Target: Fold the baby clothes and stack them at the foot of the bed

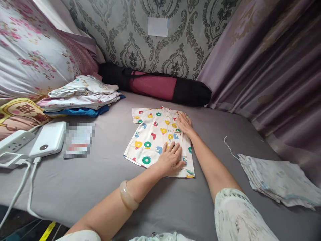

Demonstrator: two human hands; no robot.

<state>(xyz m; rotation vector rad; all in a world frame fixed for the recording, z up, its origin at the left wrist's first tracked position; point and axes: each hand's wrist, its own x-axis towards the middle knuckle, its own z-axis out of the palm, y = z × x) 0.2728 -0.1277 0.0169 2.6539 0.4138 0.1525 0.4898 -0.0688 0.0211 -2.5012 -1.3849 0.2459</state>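
Observation:
A small white short-sleeved shirt [146, 144] with colourful letter shapes lies spread on the grey sheet, its left sleeve stretched out. My left hand [171, 159] rests flat on the lower front of it, fingers slightly apart. Higher up, near the shirt's right shoulder, my right hand [184, 123] presses on the cloth with its fingers stretched out. That side's sleeve is mostly hidden beneath my right hand and forearm. Neither hand grips anything. A pale bangle [128, 195] circles my left wrist.
Folded clothes [82, 95] are stacked at the left, near a white power bank [48, 139], a power strip [16, 142] and a blurred packet [79, 140]. A black-and-pink long bag [152, 85] lies along the wall. Folded pale cloth [281, 179] sits at the right.

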